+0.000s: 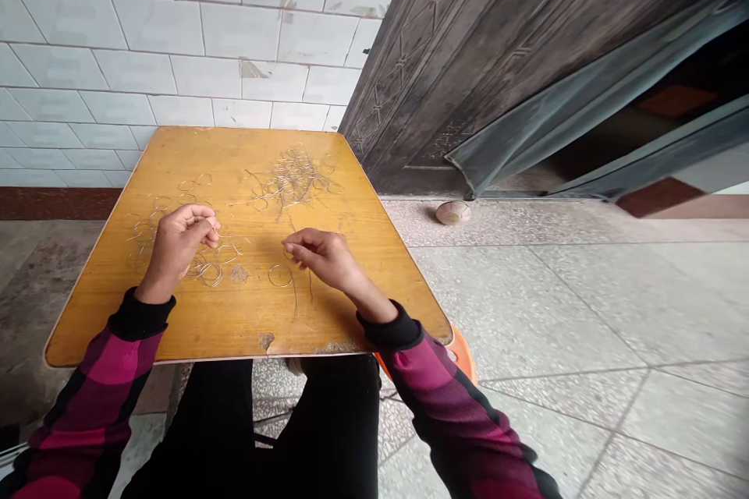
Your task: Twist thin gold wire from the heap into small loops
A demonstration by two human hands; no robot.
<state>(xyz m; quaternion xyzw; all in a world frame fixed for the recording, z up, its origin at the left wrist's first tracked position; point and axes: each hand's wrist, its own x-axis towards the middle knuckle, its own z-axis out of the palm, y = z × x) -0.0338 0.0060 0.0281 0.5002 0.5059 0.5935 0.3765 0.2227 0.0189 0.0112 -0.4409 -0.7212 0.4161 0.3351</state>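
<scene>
Over the yellow wooden table (117,312), I log a tangled heap of fine wire (292,181) toward the far edge, loose wire rings (204,273) under and beside the left hand (179,245), and a single ring (280,275) just beside the right hand (321,257). Both hands sit low over the tabletop, each in a narrow pinch, thumb drawn against the fingers (the wire is too fine for me to confirm from here whether either pinch holds any). A thin dark strand (296,295) lies below the right hand. Beyond the table I note a white tiled wall (175,31) and a dark embossed door (468,54); an orange stool (462,355) shows past the near edge
</scene>
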